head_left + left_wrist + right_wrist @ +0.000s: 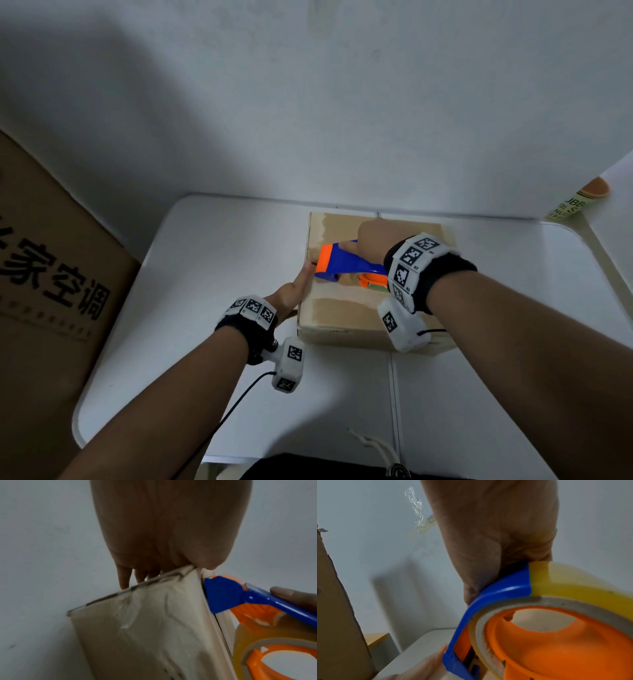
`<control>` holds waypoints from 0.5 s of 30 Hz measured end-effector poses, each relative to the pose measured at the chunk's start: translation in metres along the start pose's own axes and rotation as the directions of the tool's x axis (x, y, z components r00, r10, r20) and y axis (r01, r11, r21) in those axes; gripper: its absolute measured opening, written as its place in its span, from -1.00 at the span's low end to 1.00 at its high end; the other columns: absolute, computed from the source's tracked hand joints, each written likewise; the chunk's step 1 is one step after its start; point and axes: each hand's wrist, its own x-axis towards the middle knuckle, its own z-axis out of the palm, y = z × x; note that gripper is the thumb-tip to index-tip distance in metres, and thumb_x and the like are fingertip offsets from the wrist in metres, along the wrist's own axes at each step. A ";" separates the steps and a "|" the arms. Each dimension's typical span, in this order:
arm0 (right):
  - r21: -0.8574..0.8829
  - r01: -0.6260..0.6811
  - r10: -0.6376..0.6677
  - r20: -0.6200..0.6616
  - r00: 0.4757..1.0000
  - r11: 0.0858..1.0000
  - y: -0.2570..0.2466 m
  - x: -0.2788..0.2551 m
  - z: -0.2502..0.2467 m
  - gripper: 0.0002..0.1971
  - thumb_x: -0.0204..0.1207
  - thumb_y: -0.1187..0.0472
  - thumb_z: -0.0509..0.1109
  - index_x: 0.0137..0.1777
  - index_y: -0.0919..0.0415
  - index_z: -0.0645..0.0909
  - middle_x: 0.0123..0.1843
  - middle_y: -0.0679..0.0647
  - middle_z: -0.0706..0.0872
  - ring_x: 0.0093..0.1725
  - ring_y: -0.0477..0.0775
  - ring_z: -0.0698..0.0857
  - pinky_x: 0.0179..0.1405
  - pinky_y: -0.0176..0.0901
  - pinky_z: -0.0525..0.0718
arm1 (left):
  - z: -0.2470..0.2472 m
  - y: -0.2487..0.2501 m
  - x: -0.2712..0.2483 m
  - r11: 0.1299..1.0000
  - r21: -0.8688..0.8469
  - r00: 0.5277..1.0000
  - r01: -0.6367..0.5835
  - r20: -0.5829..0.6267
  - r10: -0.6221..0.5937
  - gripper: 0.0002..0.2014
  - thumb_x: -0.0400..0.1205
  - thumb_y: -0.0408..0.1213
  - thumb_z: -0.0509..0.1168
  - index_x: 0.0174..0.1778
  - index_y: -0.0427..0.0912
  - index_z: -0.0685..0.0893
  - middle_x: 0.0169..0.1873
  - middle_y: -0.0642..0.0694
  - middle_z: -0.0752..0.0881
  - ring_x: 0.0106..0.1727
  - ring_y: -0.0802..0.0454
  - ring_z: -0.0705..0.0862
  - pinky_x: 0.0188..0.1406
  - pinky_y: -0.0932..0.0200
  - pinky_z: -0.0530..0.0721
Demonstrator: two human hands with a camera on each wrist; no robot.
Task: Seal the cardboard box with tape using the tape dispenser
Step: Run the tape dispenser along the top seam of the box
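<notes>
From the head view, a cardboard box point(370, 274) is seen on the white bench point(219, 240), with the tape dispenser point(346, 262) gripped on top of it by the right hand point(373, 245). The left hand point(296, 291) is laid flat, fingers straight, against the box's left side. In the left wrist view, the dispenser's blue head point(221, 595) is set at the box's top edge; in the right wrist view, the tape roll point(573, 582) is seen beneath the curled right hand.
</notes>
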 end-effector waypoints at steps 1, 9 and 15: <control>-0.003 0.006 -0.006 -0.005 1.000 1.000 0.001 0.000 0.000 -0.43 0.65 -0.21 0.10 -0.46 0.19 0.32 -0.47 0.07 0.43 -0.51 0.01 0.40 -0.52 -0.19 0.34 | 0.000 0.001 -0.002 1.000 0.019 1.000 0.021 0.008 -0.022 -0.10 0.43 0.56 -0.13 0.41 -0.05 0.54 0.36 -0.13 0.62 0.39 -0.08 0.57 0.48 -0.15 0.48; 0.021 0.023 -0.023 -0.008 1.000 1.000 0.005 0.001 0.000 -0.42 0.65 -0.24 0.08 -0.46 0.19 0.33 -0.46 0.07 0.43 -0.50 0.01 0.41 -0.48 -0.18 0.38 | -0.015 0.000 -0.011 0.981 0.012 0.967 0.196 0.163 -0.195 -0.32 0.48 0.43 0.16 0.20 -0.09 0.67 0.27 -0.12 0.66 0.22 -0.28 0.67 -0.03 -0.22 0.79; 0.219 0.056 -0.049 -0.038 0.998 0.974 0.014 0.006 -0.004 -0.43 0.61 -0.29 0.10 0.07 0.25 0.57 -0.02 0.18 0.68 0.04 0.22 0.68 0.11 0.04 0.63 | -0.019 0.009 -0.011 0.985 0.079 0.978 0.151 0.131 -0.160 -0.41 0.60 0.33 0.07 0.33 -0.01 0.59 0.24 -0.11 0.67 0.16 -0.26 0.71 -0.13 -0.12 0.81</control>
